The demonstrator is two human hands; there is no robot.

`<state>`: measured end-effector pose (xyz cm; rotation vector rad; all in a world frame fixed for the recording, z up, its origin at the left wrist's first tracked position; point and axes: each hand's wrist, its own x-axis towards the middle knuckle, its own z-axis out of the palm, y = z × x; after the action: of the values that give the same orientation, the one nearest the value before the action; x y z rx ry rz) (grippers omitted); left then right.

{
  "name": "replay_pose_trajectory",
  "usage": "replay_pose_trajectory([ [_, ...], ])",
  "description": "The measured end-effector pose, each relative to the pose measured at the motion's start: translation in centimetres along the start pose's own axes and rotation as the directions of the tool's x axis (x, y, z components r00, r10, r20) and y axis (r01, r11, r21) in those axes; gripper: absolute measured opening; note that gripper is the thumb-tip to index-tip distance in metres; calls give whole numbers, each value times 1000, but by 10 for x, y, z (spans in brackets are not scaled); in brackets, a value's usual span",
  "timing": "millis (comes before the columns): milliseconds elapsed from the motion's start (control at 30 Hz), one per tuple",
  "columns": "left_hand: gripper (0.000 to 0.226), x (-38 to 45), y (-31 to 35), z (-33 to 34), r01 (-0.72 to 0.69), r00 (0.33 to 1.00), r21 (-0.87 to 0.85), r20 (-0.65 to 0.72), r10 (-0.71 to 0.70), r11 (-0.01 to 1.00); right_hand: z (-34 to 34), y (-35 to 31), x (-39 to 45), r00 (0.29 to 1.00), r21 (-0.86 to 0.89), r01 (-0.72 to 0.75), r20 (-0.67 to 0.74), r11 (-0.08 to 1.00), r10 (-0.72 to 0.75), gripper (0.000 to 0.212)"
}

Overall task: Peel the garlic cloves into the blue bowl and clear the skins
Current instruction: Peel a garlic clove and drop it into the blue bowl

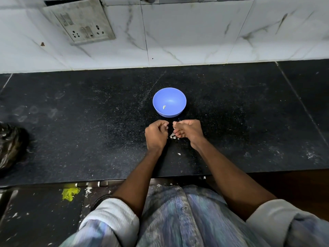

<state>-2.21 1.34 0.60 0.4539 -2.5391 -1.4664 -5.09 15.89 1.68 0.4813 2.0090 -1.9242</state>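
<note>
Both hands, left hand point(156, 134) and right hand point(188, 131), work curled together over skin scraps point(172, 135), contents unclear, just before the blue bowl point(179, 97) holding one peeled clove point(164, 107).

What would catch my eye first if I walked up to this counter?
The blue bowl stands out on the black counter, with one peeled clove inside. Just in front of it, the left hand and right hand are curled close together over a few pale skins.
</note>
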Motion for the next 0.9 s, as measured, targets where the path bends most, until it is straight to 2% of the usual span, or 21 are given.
replay_pose_trajectory([
  [67,30,1,-2,0,-28,999,-9,46,29,1000,0,0,1,1000,-11,19,-12,1000,-19,14],
  [133,21,1,-4,2,2,998,-23,67,-1,1000,-2,-1,2,999,-46,54,-1,997,-54,7],
  [167,15,2,-5,3,29,997,-22,67,-27,999,-3,-1,3,997,-59,72,3,996,-72,11],
  [233,19,3,-5,4,48,998,1,37,-48,999,-5,-1,4,994,-71,106,16,992,-105,15],
  [300,18,4,-7,5,3,1000,49,24,-4,999,-5,-4,5,990,-91,142,12,986,-141,6],
  [367,24,5,-6,6,-57,996,77,66,52,995,-4,-9,8,973,-205,215,-38,955,-227,13],
  [400,27,6,-6,6,-53,995,82,91,45,995,-2,-12,10,953,-285,267,-61,921,-296,13],
  [467,18,6,-2,6,-9,993,68,121,1,998,3,-20,14,901,-396,363,-82,843,-427,5],
  [567,11,6,2,8,-10,991,67,132,1,998,13,-34,26,844,-504,430,-72,749,-532,24],
  [700,25,12,-4,8,-49,988,49,146,42,998,21,-42,41,878,-589,372,-29,718,-478,41],
  [800,15,14,-10,3,-9,996,57,91,4,998,21,-38,32,799,-563,430,-128,706,-588,21],
  [833,18,14,-14,0,-11,998,53,64,8,999,22,-34,27,761,-565,461,-146,684,-632,15],
  [900,43,15,-22,-5,-54,998,27,26,53,998,27,-23,18,711,-586,504,-135,635,-690,11],
])
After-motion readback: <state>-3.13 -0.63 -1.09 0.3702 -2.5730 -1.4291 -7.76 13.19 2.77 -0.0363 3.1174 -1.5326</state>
